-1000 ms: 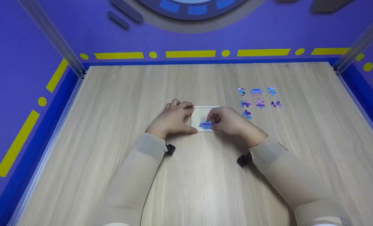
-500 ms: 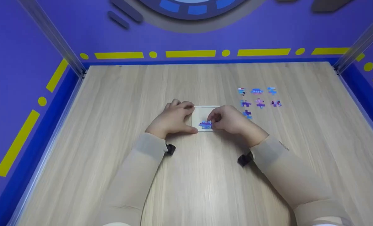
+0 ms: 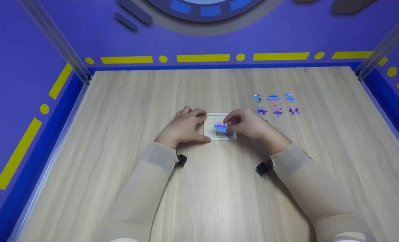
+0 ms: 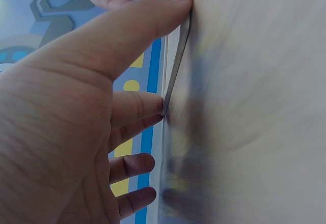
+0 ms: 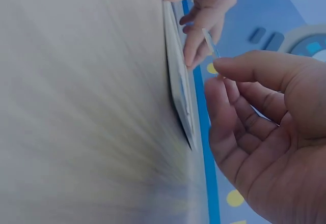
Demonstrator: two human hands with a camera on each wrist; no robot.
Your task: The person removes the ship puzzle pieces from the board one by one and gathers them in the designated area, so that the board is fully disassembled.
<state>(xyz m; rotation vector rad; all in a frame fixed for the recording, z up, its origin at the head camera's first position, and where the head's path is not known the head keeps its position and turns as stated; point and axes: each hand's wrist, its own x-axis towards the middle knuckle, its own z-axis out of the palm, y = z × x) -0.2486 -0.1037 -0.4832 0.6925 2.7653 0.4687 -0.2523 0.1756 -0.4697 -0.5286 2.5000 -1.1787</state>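
A small pale puzzle tray (image 3: 214,118) lies flat on the table. My left hand (image 3: 187,126) grips its left side, with the thumb at the near corner and the index finger at the far corner. Between thumb and index finger, my right hand (image 3: 248,123) pinches a blue and purple puzzle piece (image 3: 220,127). In the right wrist view that puzzle piece (image 5: 210,42) shows thin and edge-on, apart from the tray. Another purple puzzle piece (image 3: 230,134) sits in the tray's near right corner, partly covered by my right fingers.
Several loose puzzle pieces (image 3: 277,110) lie in rows on the table to the right of the tray; one is mostly hidden behind my right hand. Blue walls (image 3: 199,43) with yellow marks enclose the wooden table (image 3: 135,101).
My right hand has risen and moved slightly away from me, lifting the pinched puzzle piece off the tray. The puzzle piece in the near right corner has come into view. My left hand stays put.
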